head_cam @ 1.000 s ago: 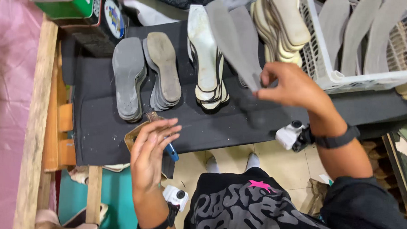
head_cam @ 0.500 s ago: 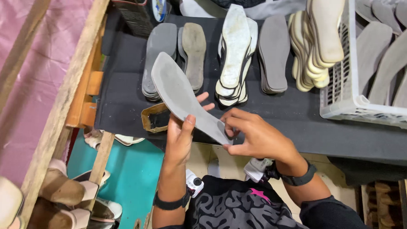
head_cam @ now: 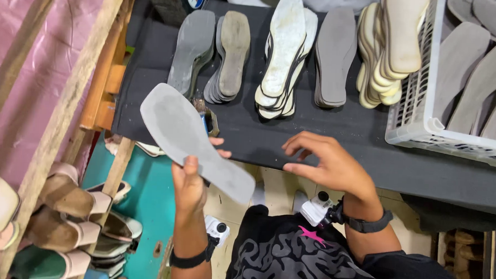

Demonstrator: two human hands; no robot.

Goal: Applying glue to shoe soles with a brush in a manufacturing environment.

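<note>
Head view: left hand (head_cam: 189,182) holds grey insole (head_cam: 195,140) beyond table edge (head_cam: 336,163).

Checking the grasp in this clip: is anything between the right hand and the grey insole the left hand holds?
Nothing visible. The right hand hovers open beside the grey insole, which the left hand grips, with only the black table edge behind the gap.

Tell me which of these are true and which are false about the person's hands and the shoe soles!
1. The left hand holds a flat grey shoe sole. True.
2. The right hand grips that sole too. False: it hovers open beside it, by the black table top.
3. The white plastic basket holds red balls. False: grey soles.
4. Stacks of soles lie on the table. True.
</note>
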